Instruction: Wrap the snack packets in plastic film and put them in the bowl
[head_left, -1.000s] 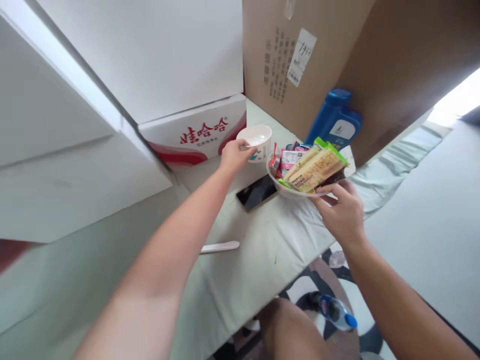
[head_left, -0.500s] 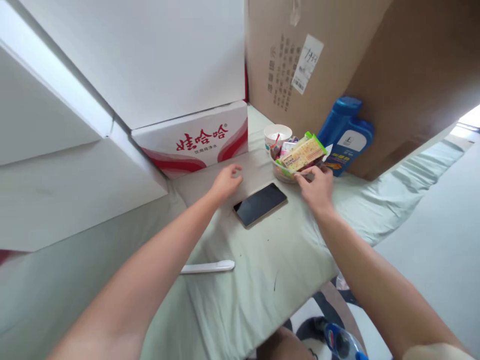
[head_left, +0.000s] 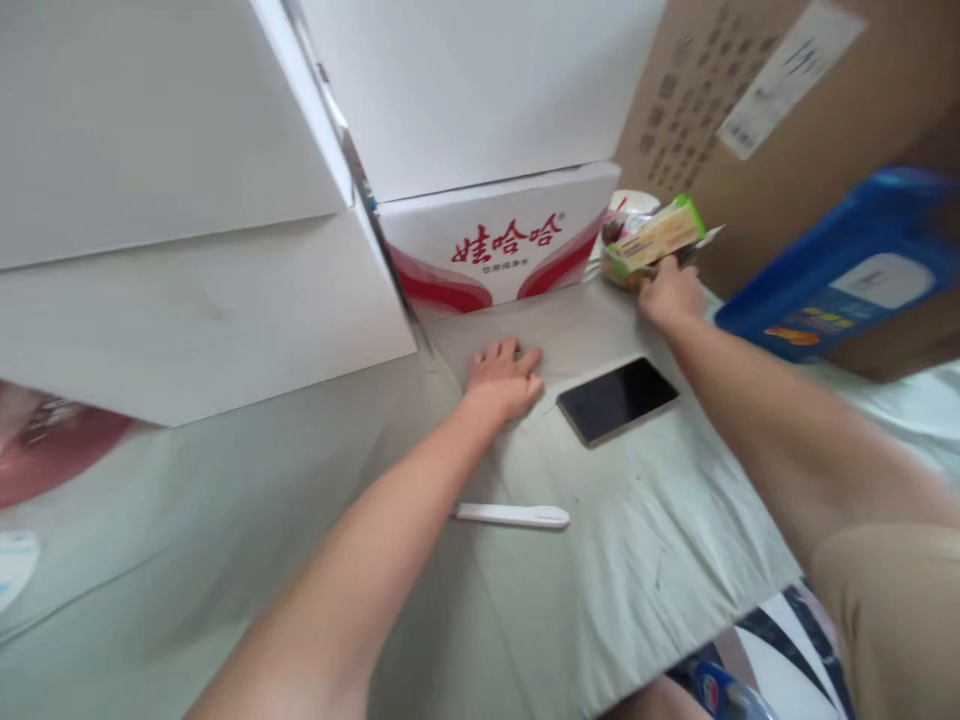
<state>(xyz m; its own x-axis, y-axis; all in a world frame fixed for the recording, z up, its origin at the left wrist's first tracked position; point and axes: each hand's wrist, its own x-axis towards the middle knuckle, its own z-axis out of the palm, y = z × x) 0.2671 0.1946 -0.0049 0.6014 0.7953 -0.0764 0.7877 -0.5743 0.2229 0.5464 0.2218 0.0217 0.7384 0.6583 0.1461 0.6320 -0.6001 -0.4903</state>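
My left hand (head_left: 504, 379) rests palm down on the pale green cloth (head_left: 615, 540), fingers stretched flat, just left of a black phone (head_left: 617, 399) lying face up. My right hand (head_left: 670, 291) reaches to the back right and grips the rim of a clear bowl of snack packets (head_left: 651, 240), a green-edged cracker pack on top. A white cup (head_left: 630, 203) stands right behind the bowl, mostly hidden.
A white and red carton with red characters (head_left: 495, 245) sits behind my left hand under large white boxes (head_left: 187, 200). A brown cardboard box (head_left: 787, 110) and a blue bottle (head_left: 840, 270) stand at the right. A white flat tool (head_left: 512, 515) lies near my left forearm.
The bowl of snacks went from held near the table edge to set down at the back beside the cup. My left hand let go of the cup and dropped flat onto the cloth. The view swung left.
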